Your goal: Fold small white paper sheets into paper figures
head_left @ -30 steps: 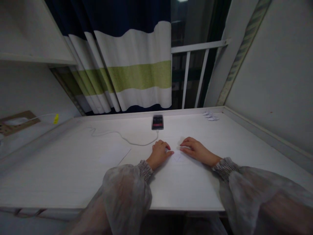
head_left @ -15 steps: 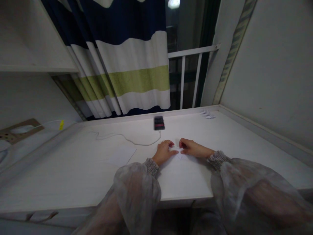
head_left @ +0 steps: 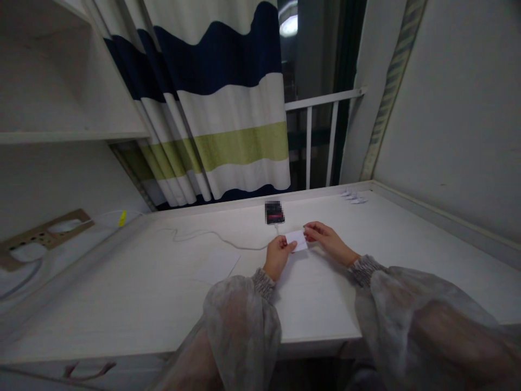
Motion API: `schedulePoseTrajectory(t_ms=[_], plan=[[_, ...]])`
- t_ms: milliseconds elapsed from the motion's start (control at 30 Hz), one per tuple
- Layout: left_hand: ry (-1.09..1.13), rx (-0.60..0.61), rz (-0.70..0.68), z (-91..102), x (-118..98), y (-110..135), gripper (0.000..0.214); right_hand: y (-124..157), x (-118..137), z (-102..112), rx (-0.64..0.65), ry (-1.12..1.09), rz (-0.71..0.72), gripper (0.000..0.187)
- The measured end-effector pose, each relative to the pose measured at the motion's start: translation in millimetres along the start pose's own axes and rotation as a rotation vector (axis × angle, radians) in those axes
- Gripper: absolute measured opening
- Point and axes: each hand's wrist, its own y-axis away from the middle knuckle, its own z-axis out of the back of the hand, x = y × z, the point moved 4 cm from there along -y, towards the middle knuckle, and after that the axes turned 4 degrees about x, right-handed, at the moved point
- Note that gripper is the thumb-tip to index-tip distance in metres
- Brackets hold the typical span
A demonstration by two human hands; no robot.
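Observation:
A small white piece of paper (head_left: pixel 297 240), flat-faced and roughly rectangular, is held just above the desk. My left hand (head_left: pixel 277 256) pinches its left side, thumb on the front face. At the paper's right edge, the fingers of my right hand (head_left: pixel 329 242) are closed together on the upper corner. Some of the right fingertips are hard to make out. Sheets of white paper (head_left: pixel 217 265) lie flat on the desk left of my left hand. Several small folded paper pieces (head_left: pixel 354 196) sit in a group at the far right.
The white desk (head_left: pixel 134 304) has a raised rim at the back. A dark, pixelated device (head_left: pixel 274 212) stands near it, with a white cable (head_left: pixel 228 242) running left. A power strip (head_left: pixel 43 239) is at the left wall. A striped curtain (head_left: pixel 240 144) hangs behind.
The paper has been lifted off the desk and turned so its flat face shows. Both hands have risen with it, and the view has tilted up slightly.

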Motion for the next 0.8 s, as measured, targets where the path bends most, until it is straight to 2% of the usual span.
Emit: schedulePoseTrajectory(t_ms=[133, 367, 800], plan=[[0.076, -0.042, 0.008, 2.3, -1, 1, 0.022, 4, -4, -8, 0.048, -0.067, -0.076, 0.034], [0.150, -0.013, 0.074, -6.7, -1, 4, 0.024, 6, -5, -12, 0.041, -0.157, -0.142, 0.033], [0.088, 0.040, 0.167, -4.3, -6, 8, 0.014, 11, -11, -16, 0.101, -0.214, -0.223, 0.028]])
